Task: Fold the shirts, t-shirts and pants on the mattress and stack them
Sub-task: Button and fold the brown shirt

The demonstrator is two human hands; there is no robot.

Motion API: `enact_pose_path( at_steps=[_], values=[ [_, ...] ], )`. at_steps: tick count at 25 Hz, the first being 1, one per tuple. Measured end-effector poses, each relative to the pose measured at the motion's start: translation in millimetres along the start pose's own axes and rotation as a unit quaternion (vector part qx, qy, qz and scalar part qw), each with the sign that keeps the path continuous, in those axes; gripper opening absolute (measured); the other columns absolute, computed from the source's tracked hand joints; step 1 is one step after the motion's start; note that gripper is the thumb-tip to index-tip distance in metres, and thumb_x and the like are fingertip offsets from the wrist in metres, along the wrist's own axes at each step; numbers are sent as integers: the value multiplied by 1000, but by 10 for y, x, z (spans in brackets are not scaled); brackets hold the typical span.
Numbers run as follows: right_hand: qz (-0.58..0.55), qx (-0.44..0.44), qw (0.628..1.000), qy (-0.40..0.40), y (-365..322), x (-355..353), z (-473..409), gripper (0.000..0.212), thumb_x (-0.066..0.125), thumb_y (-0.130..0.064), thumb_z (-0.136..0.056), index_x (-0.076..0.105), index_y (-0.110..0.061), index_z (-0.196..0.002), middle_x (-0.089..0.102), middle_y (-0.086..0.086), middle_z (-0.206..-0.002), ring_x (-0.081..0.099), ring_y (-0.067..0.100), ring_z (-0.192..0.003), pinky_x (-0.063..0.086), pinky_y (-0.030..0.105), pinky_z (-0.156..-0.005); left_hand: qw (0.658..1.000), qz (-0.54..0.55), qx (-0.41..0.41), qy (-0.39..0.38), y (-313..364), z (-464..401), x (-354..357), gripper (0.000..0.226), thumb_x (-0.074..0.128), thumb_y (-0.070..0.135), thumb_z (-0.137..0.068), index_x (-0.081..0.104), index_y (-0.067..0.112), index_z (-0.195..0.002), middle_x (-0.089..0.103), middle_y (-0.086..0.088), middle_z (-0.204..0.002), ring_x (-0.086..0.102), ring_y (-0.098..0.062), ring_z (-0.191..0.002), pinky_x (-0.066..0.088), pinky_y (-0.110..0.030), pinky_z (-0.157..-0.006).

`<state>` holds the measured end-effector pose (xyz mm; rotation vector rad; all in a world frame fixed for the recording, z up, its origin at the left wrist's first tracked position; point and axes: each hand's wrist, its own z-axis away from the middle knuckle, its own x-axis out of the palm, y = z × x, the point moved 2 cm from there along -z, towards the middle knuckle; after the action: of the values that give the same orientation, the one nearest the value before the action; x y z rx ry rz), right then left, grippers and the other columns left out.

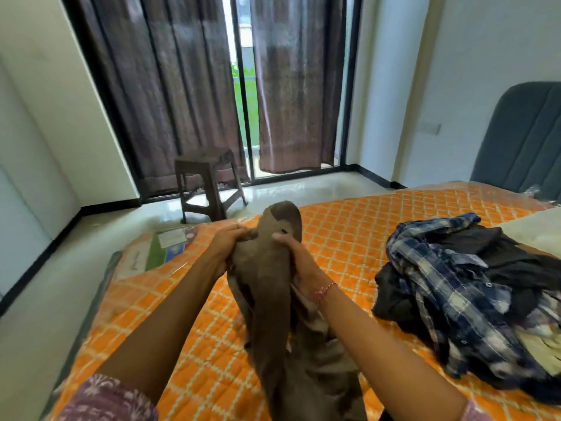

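Early stage: L hand (226, 244) & R hand (299, 262) both grip brown garment (270, 287), lifted above orange mattress (343, 238), unfolded. Plaid shirt (440, 268) + dark clothes (516, 256) piled unfolded at right. No folded stack visible.

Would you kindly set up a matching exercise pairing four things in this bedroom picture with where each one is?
Things:
1. brown garment
2. plaid shirt
3. brown stool
4. curtains

Places:
A. on the floor by the window
B. held up in the grip of the left hand and right hand
C. hanging across the window
D. in the unfolded heap on the mattress

Pairs: 1-B, 2-D, 3-A, 4-C
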<state>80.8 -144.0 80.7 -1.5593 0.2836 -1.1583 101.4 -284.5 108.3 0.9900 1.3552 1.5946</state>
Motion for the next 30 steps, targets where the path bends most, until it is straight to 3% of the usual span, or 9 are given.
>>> enact_pose_path(
  at_steps=[3, 6, 9, 12, 16, 19, 24, 28, 30],
  values=[
    [-61, -5, 993, 98, 68, 100, -146, 47, 69, -51, -77, 64, -7, -92, 62, 12, -82, 60, 26, -71, 51, 33, -70, 999, -9, 41, -3, 141, 173, -287, 40, 40, -10, -89, 52, 7, -55, 52, 2, -41, 49, -9, -40, 41, -15, -42],
    [-12, 26, 988, 153, 19, 307, -214, 59, 65, -60, -77, 57, -13, -111, 59, 8, -87, 54, 19, -65, 48, 25, -50, 995, -25, 71, -61, 316, 412, -565, 37, 33, -16, -84, 49, 6, -59, 55, 0, -47, 53, -8, -43, 43, -15, -45],
    [81, 25, 995, 56, -95, 688, -336, 62, 75, -45, -75, 59, -7, -120, 66, 13, -109, 63, 22, -87, 56, 32, -67, 988, -89, 67, -103, 484, 638, -910, 36, 34, -20, -80, 48, 7, -61, 54, -1, -53, 51, -14, -52, 44, -17, -48],
    [261, -103, 959, 34, -238, 1262, -442, 28, 58, 2, -87, 60, 10, -114, 64, 10, -83, 57, 18, -72, 50, 27, -66, 974, -218, 55, -32, 627, 715, -1300, 31, 43, -12, -84, 50, 10, -64, 53, 1, -58, 47, -14, -62, 42, -17, -55],
    [460, -201, 864, 23, -322, 1961, -584, 17, 55, 2, -83, 70, 1, -92, 64, 14, -84, 61, 30, -87, 51, 42, -82, 991, -129, 27, -21, 937, 884, -1542, 12, 56, 29, -93, 61, 17, -93, 66, 0, -85, 61, -15, -81, 50, -28, -74],
    [444, -207, 870, 58, -417, 2246, -688, 19, 53, 0, -83, 66, -7, -71, 65, 17, -82, 62, 31, -84, 53, 44, -79, 962, -260, 73, -22, 1122, 872, -1542, 40, 72, 28, -83, 55, 18, -118, 64, -1, -106, 62, -18, -98, 54, -29, -75],
    [276, -172, 946, -8, -764, 2679, -643, 8, 56, -5, -72, 62, -4, -67, 58, 9, -65, 57, 26, -69, 47, 31, -59, 891, -280, 221, 280, 1511, 875, -1518, 20, 53, 8, -88, 65, 4, -104, 59, -8, -90, 56, -22, -86, 44, -27, -72],
    [521, -175, 825, -130, -892, 2364, -573, 15, 60, 0, -83, 65, -9, -94, 60, 6, -85, 56, 16, -78, 49, 25, -71, 948, -21, 222, 226, 1782, 974, -1746, 34, 36, -3, -91, 60, 10, -71, 56, -9, -76, 54, -24, -74, 46, -28, -65],
    [582, -125, 789, -151, -717, 2143, -624, 21, 66, -6, -85, 67, -3, -106, 61, 5, -92, 56, 16, -84, 48, 24, -75, 954, -25, 230, 189, 1846, 1044, -1846, 35, 35, 0, -93, 56, 10, -68, 52, -9, -68, 50, -19, -63, 47, -25, -58]
  ],
)
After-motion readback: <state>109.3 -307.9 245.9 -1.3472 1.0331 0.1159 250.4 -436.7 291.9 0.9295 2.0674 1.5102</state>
